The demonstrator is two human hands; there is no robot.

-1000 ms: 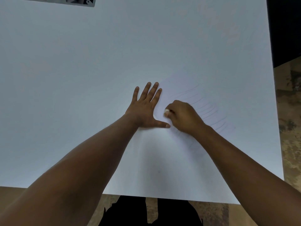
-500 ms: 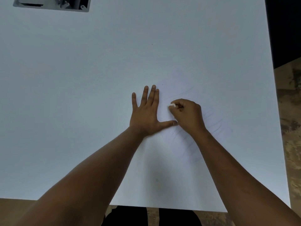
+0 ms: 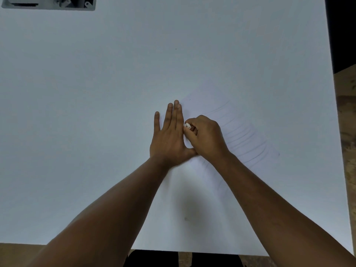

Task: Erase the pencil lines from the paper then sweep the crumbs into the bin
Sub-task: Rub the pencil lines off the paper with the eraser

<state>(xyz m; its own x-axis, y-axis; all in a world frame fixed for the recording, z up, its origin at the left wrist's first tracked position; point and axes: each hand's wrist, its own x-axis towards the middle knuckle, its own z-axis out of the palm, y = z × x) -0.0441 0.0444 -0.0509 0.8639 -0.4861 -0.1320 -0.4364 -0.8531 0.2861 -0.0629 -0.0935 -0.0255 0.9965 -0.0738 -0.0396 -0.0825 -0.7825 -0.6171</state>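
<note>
White table [image 3: 96,93] fills most of the frame. A sheet of paper [image 3: 212,97] lies on it, center-right of frame, turned at an angle, very faint against the tabletop. Pencil lines [image 3: 248,139], short curved strokes, run in a column down the paper's right part, from just above the right hand to lower right of it; a few fainter ones show below the wrist.

Left hand [image 3: 169,137], center of frame: flat on the table w/ palm down, fingers straight & close together, little finger a bit apart, thumb stuck out to the right along the paper's left edge. Holds nothing, presses down.

Right hand [image 3: 207,136], just right of the left one & touching it at the thumb: fingers curled, pinching a small white eraser [image 3: 187,125] at the fingertips. Eraser sits right next to the left index finger, over the paper's left part; can't tell if it touches the sheet.

Upper left corner of frame: grey recessed box [image 3: 48,4] set in the tabletop, w/ some metal bits inside, too cut off to ID.

Right edge & bottom strip: wood-pattern floor [image 3: 346,132]. Dark area [image 3: 341,26] at upper right.
</note>
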